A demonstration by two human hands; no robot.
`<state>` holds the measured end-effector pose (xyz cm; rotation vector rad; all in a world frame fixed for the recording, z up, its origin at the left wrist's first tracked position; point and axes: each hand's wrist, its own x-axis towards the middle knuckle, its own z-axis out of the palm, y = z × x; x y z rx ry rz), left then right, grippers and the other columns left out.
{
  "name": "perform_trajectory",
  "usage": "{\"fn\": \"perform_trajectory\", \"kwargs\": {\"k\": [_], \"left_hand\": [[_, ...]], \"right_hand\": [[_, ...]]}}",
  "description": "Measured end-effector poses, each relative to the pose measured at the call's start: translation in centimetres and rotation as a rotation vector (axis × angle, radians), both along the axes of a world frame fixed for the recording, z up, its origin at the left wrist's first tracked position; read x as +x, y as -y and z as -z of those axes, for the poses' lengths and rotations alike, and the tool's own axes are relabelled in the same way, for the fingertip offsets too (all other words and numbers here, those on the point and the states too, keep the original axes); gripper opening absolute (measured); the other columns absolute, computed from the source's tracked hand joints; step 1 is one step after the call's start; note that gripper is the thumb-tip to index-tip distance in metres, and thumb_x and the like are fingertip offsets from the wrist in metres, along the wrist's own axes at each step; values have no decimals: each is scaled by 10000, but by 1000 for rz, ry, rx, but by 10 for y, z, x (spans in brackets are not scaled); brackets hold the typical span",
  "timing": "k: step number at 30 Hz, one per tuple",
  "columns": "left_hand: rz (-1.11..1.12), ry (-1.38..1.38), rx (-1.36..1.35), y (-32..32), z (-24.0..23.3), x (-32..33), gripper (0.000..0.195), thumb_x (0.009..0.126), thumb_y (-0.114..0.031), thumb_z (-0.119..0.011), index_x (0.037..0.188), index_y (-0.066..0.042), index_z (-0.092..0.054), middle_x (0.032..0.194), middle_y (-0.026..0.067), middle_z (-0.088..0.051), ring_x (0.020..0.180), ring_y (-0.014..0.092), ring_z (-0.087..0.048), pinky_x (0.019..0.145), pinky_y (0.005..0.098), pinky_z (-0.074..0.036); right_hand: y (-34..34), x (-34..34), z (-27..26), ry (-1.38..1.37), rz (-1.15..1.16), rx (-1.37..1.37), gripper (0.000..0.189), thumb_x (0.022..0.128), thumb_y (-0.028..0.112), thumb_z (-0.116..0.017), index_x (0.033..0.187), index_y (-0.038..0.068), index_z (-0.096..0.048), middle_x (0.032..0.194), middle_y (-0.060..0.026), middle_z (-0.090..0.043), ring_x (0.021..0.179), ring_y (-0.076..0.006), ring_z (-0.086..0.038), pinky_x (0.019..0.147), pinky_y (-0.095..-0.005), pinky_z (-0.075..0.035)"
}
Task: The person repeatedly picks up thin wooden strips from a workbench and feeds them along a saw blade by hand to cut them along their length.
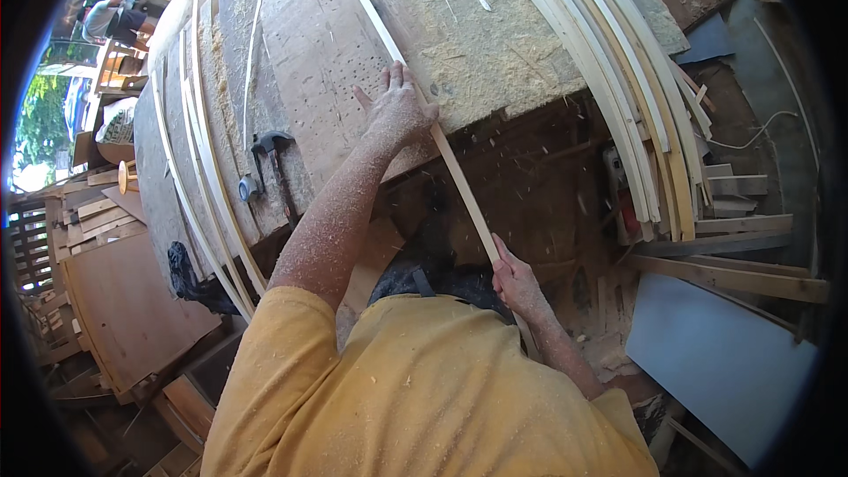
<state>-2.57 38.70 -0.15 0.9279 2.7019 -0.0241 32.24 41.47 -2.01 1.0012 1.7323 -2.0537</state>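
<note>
A long thin wooden strip [462, 187] runs from the far side of the workbench [311, 66] past its near edge and down beside my right hip. My left hand [397, 108], coated in sawdust, lies spread over the strip near the bench's edge, its fingers pointing away from me. Off the bench, my right hand [515, 278] is closed around the strip's nearer part. Left of my forearm, a claw hammer [277, 169] rests on the bench beside a tape measure [248, 188]. Sawdust and shavings cover the bench top, and chips hang in the air.
Long wooden strips [616, 79] are stacked on the right and overhang the bench; more strips [199, 112] lie on the left. A pale blue-white panel [719, 358] and boards [735, 271] stand at the lower right. A wooden panel [142, 305] and offcuts are at the left. Another person [112, 20] is in the far left background.
</note>
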Motion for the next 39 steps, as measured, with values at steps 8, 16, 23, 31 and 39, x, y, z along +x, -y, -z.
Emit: {"fn": "perform_trajectory", "kwargs": {"k": [8, 16, 23, 31, 39], "left_hand": [[4, 25, 4, -13, -5, -51, 898, 886, -471, -611, 1535, 1, -207, 1628, 159, -161, 1507, 321, -150, 1122, 739, -78], [4, 21, -13, -24, -6, -93, 914, 874, -476, -620, 1540, -11, -202, 1631, 153, -155, 1504, 322, -163, 1122, 738, -81], [-29, 7, -46, -24, -10, -111, 921, 886, -527, -596, 1539, -9, -205, 1634, 153, -144, 1511, 322, -128, 1119, 737, -87], [98, 75, -91, 8, -23, 68, 970, 872, -601, -569, 1529, 23, -224, 1628, 167, -166, 1515, 321, -113, 1132, 706, -33], [66, -12, -36, 17, -17, 73, 941, 860, -543, -607, 1525, 15, -245, 1623, 164, -186, 1516, 315, -112, 1136, 704, -12]], "right_hand": [[-8, -51, 5, -37, 10, 35, 532, 1027, 199, -438, 1545, 177, -319, 631, 15, -458, 527, -68, -422, 516, -243, -425], [-18, -92, 1, -35, 1, 55, 520, 1024, 213, -462, 1527, 138, -354, 647, 13, -466, 567, -76, -451, 579, -259, -450], [-17, -109, 21, -134, 5, 53, 515, 1041, 222, -415, 1547, 224, -319, 584, 23, -437, 430, -66, -399, 408, -245, -396], [-28, -100, 0, -79, -24, 0, 530, 1037, 220, -420, 1553, 206, -301, 618, 0, -491, 463, -79, -453, 448, -260, -438], [-7, 7, 7, -89, -23, -80, 551, 1023, 207, -429, 1556, 180, -292, 685, -3, -515, 507, -78, -481, 496, -244, -466]]}}
